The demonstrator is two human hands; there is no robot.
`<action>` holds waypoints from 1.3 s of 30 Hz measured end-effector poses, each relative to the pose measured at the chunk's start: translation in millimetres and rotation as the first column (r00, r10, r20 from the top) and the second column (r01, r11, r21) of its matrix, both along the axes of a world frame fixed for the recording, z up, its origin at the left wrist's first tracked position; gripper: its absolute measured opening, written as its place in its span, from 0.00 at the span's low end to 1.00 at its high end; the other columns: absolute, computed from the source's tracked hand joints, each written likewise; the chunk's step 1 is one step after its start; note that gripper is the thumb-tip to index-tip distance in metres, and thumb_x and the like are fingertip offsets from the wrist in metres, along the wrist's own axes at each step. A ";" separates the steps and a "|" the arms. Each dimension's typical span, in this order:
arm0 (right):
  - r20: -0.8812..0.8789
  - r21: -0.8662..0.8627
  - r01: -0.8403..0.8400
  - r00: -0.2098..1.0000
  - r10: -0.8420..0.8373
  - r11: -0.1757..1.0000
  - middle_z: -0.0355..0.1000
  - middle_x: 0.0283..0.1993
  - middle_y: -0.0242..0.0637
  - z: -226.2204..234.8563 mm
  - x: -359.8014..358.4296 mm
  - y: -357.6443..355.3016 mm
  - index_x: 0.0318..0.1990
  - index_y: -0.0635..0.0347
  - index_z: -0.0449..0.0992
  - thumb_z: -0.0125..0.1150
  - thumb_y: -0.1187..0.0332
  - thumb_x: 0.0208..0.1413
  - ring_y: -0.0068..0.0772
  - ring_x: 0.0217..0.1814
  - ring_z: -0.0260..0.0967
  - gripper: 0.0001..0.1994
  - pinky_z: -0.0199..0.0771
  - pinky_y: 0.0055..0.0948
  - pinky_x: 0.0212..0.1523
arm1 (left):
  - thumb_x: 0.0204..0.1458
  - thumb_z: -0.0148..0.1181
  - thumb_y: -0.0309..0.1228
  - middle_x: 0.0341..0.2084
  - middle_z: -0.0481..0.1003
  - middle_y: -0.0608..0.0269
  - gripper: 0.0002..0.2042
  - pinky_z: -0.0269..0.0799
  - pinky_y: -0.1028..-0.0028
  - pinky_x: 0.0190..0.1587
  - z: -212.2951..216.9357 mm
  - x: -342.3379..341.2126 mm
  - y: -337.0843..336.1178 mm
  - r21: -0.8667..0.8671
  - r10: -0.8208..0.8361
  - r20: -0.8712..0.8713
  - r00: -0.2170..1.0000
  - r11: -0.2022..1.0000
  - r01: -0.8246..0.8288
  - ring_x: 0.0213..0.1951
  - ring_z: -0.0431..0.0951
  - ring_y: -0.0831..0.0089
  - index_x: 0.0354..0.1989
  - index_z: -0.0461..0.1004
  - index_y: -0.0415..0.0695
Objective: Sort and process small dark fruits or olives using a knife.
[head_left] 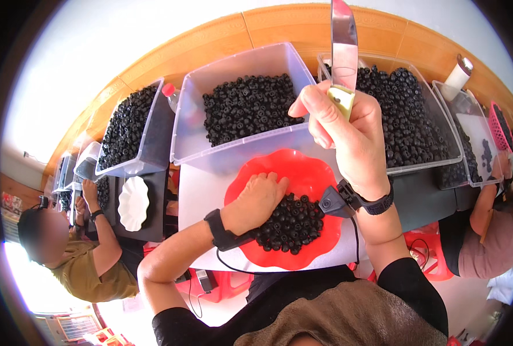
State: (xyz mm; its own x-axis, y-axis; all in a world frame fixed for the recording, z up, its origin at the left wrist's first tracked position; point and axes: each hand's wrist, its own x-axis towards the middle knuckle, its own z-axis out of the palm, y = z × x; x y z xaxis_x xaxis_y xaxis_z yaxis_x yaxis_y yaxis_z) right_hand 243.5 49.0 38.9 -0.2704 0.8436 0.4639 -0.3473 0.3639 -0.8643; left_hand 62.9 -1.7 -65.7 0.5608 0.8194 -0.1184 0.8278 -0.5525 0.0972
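In a red bowl (314,173), left hand (256,202) palm-down, grip unclear, right hand (354,135) raised beyond, fingers (320,106) clasping knife (344,55).

1. We count two hands at work: one left hand (255,202), one right hand (355,124).
2. We see one knife (344,60).
3. We find one red scalloped bowl (279,167) and one white scalloped dish (133,203).
4. We count four larger clear bins (188,109).
5. We spot one red-capped bottle (174,100).
6. We see two co-workers (89,262).
7. We cannot number the dark berries (294,225): too many.
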 end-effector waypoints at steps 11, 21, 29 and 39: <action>0.250 0.004 -0.150 0.958 0.144 0.989 0.61 0.19 0.21 -1.2 -1.3 1.6 0.32 0.64 0.78 0.65 0.67 0.54 0.10 0.24 0.53 0.08 0.54 0.17 0.23 | 0.46 0.65 0.19 0.46 0.68 0.61 0.28 0.71 0.72 0.51 80.8 -15.9 -1.1 -0.461 0.492 0.856 -0.160 0.866 0.195 0.47 0.75 0.71 0.56 0.60 0.44; 0.201 0.162 -0.060 0.979 0.026 0.985 0.67 0.25 0.26 -13.1 -12.1 4.6 0.37 0.64 0.77 0.64 0.71 0.54 0.12 0.26 0.56 0.07 0.60 0.18 0.27 | 0.50 0.64 0.27 0.46 0.71 0.61 0.21 0.64 0.68 0.57 92.0 -3.1 27.4 -0.349 0.508 0.797 -0.327 0.829 0.438 0.52 0.71 0.71 0.52 0.65 0.44; 0.138 0.208 0.076 0.985 -0.106 0.975 0.74 0.33 0.32 -11.8 -22.7 -2.4 0.40 0.67 0.73 0.62 0.75 0.55 0.16 0.32 0.70 0.08 0.72 0.18 0.32 | 0.53 0.61 0.30 0.41 0.76 0.66 0.11 0.72 0.72 0.45 71.4 -9.4 49.1 -0.308 0.570 0.762 -0.308 0.737 0.602 0.37 0.75 0.77 0.44 0.74 0.41; 0.294 0.205 0.243 0.909 -0.297 0.948 0.69 0.24 0.36 -7.9 -12.0 3.3 0.39 0.65 0.74 0.62 0.66 0.56 0.22 0.22 0.65 0.11 0.65 0.22 0.25 | 0.52 0.63 0.30 0.33 0.74 0.60 0.10 0.69 0.76 0.38 71.5 -29.0 61.8 -0.317 0.547 0.770 -0.328 0.774 0.548 0.32 0.73 0.75 0.41 0.73 0.42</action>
State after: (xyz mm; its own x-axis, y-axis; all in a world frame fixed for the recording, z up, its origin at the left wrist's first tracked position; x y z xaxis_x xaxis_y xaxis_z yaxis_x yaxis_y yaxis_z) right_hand 231.5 52.3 31.0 -0.1982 0.8267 0.5267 0.0665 0.5474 -0.8342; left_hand 33.9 60.0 5.7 0.3565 0.9034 0.2382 -0.6487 0.0558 0.7590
